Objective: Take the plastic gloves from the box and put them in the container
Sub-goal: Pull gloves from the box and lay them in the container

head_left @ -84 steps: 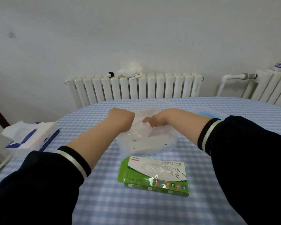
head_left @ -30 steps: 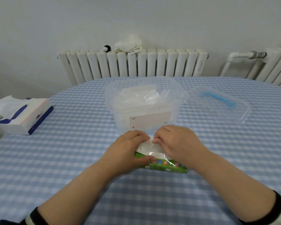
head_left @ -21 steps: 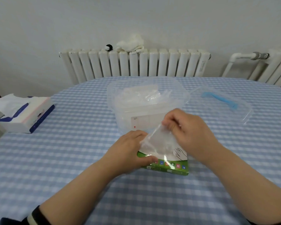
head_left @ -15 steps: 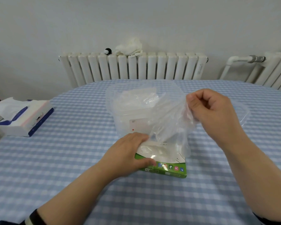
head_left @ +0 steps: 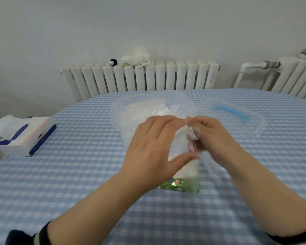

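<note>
From my head camera: my left hand (head_left: 154,147) and right hand (head_left: 214,137) both pinch a clear plastic glove (head_left: 187,138) between them, above the green glove box (head_left: 182,184) on the checked tabletop (head_left: 78,174). The clear container (head_left: 120,114) sits just behind, holding more gloves.

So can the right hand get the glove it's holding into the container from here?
Probably yes. The right hand pinches the glove just in front of the container, whose top is open; its lid lies off to the right.
</note>
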Demonstrator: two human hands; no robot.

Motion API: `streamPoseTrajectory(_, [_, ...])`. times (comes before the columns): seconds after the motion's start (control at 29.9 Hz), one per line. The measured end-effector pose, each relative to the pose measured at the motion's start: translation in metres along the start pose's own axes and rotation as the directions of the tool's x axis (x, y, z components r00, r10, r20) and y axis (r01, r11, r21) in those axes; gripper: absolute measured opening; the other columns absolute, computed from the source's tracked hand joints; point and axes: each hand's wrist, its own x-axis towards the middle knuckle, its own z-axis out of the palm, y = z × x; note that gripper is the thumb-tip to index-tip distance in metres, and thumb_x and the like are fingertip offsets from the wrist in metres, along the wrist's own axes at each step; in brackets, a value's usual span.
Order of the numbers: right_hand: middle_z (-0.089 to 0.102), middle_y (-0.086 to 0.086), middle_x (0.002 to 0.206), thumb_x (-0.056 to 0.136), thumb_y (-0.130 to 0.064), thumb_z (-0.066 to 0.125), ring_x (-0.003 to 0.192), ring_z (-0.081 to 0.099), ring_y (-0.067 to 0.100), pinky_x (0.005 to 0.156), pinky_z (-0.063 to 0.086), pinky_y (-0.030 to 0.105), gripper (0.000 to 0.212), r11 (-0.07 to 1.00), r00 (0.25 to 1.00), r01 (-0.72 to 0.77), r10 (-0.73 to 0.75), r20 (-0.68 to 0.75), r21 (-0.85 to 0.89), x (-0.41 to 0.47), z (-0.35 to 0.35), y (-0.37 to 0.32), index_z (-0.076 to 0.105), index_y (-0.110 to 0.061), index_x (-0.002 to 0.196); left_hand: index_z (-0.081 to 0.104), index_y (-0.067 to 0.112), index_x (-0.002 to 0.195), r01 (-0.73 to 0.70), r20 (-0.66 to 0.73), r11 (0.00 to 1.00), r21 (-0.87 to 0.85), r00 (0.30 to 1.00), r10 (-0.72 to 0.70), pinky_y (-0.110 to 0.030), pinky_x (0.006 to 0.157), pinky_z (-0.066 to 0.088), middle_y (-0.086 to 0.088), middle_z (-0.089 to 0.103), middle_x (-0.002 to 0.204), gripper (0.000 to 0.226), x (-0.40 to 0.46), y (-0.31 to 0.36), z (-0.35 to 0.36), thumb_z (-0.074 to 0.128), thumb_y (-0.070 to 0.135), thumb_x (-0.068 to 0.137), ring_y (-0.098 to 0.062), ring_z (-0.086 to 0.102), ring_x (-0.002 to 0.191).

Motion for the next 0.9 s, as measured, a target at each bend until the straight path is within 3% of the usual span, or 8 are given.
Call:
streamPoseTrajectory(0.1, [0.048, 0.005, 0.051, 0.100, -0.035, 0.049, 0.044, 0.045, 0.018, 0.038, 0.040, 0.024, 0.042, 1.000, 0.999, -0.003, 0.004, 0.050, -0.021, -0.003, 0.006, -0.001, 0.056, -0.009, 0.067, 0.067, 0.023, 0.095, 0.066, 0.009, 0.997, -0.027, 0.998, -0.066, -0.027, 0.069, 0.044, 0.011, 0.063, 0.085, 0.021, 0.024, 0.005, -0.001, 0.062, 0.042, 0.089, -0.010, 0.055, 0.079])
streamPoseTrajectory(0.27, [0.045, -0.007, 0.049, 0.072, -0.073, 0.047, 0.040, 0.040, 0.009, 0.041, 0.037, 0.021, 0.069, 0.970, 0.984, 0.095, -0.056, 0.172, -0.226, -0.009, -0.011, -0.021, 0.065, -0.007, 0.084, 0.062, 0.034, 0.078, 0.458, 0.221, 0.817, -0.350, 0.888, -0.403, -0.013, 0.062, 0.043, 0.017, 0.065, 0.075, 0.012, 0.070, -0.023, -0.023, 0.068, 0.034, 0.088, 0.008, 0.053, 0.062])
streamPoseTrajectory(0.4, [0.055, -0.014, 0.062, 0.079, -0.041, 0.073, 0.059, 0.053, 0.004, 0.062, 0.044, 0.023, 0.043, 0.909, 0.979, 0.178, -0.125, 0.160, -0.376, 0.013, -0.029, -0.040, 0.054, -0.002, 0.073, 0.062, 0.031, 0.089, 0.505, 0.116, 0.761, -0.408, 0.855, -0.505, -0.015, 0.056, 0.038, 0.014, 0.067, 0.075, 0.006, 0.089, -0.056, -0.028, 0.062, 0.026, 0.093, 0.009, 0.054, 0.061])
streamPoseTrajectory(0.5, [0.067, 0.001, 0.081, 0.087, -0.032, 0.069, 0.075, 0.060, 0.013, 0.074, 0.044, 0.031, 0.044, 0.874, 0.977, 0.200, -0.213, 0.022, -0.442, 0.057, -0.033, -0.053, 0.058, 0.010, 0.091, 0.050, 0.030, 0.115, 0.507, -0.007, 0.759, -0.409, 0.830, -0.558, -0.014, 0.050, 0.038, 0.007, 0.066, 0.078, 0.021, 0.090, -0.076, -0.021, 0.047, 0.016, 0.099, 0.002, 0.049, 0.053])
streamPoseTrajectory(0.63, [0.071, -0.003, 0.080, 0.090, -0.022, 0.063, 0.077, 0.067, 0.015, 0.074, 0.051, 0.029, 0.015, 0.809, 0.977, 0.205, -0.202, 0.067, -0.550, 0.111, -0.017, -0.062, 0.064, -0.011, 0.080, 0.042, 0.022, 0.098, 0.551, -0.010, 0.795, -0.253, 0.821, -0.571, -0.026, 0.054, 0.037, -0.010, 0.061, 0.082, 0.023, 0.084, -0.101, -0.006, 0.032, 0.002, 0.096, -0.012, 0.050, 0.062])
streamPoseTrajectory(0.73, [0.065, 0.000, 0.092, 0.089, -0.021, 0.064, 0.086, 0.060, 0.020, 0.071, 0.043, 0.029, 0.013, 0.630, 0.972, 0.210, -0.214, 0.093, -0.748, 0.138, 0.001, -0.055, 0.061, -0.013, 0.098, 0.051, 0.017, 0.084, 0.576, 0.206, 0.814, 0.070, 0.790, -0.577, -0.028, 0.061, 0.037, -0.004, 0.052, 0.089, 0.032, 0.083, -0.121, 0.000, 0.033, -0.009, 0.086, -0.022, 0.050, 0.076])
streamPoseTrajectory(0.8, [0.057, -0.002, 0.097, 0.090, -0.026, 0.065, 0.088, 0.052, 0.019, 0.073, 0.037, 0.030, 0.028, 0.517, 0.978, 0.180, -0.187, 0.094, -0.837, 0.147, 0.009, -0.046, 0.053, -0.017, 0.113, 0.060, 0.018, 0.099, 0.509, 0.347, 0.816, 0.274, 0.739, -0.577, -0.029, 0.076, 0.043, -0.004, 0.050, 0.111, 0.032, 0.081, -0.130, 0.002, 0.037, -0.002, 0.091, -0.024, 0.055, 0.094])
streamPoseTrajectory(0.9, [0.057, 0.002, 0.095, 0.092, -0.030, 0.062, 0.086, 0.053, 0.022, 0.073, 0.034, 0.031, 0.031, 0.309, 0.967, 0.226, -0.186, 0.175, -0.924, 0.154, 0.019, -0.034, 0.046, -0.015, 0.114, 0.056, 0.019, 0.121, 0.375, 0.478, 0.836, 0.401, 0.693, -0.540, -0.036, 0.091, 0.046, -0.003, 0.048, 0.128, 0.027, 0.081, -0.132, 0.003, 0.042, 0.031, 0.101, -0.022, 0.057, 0.107])
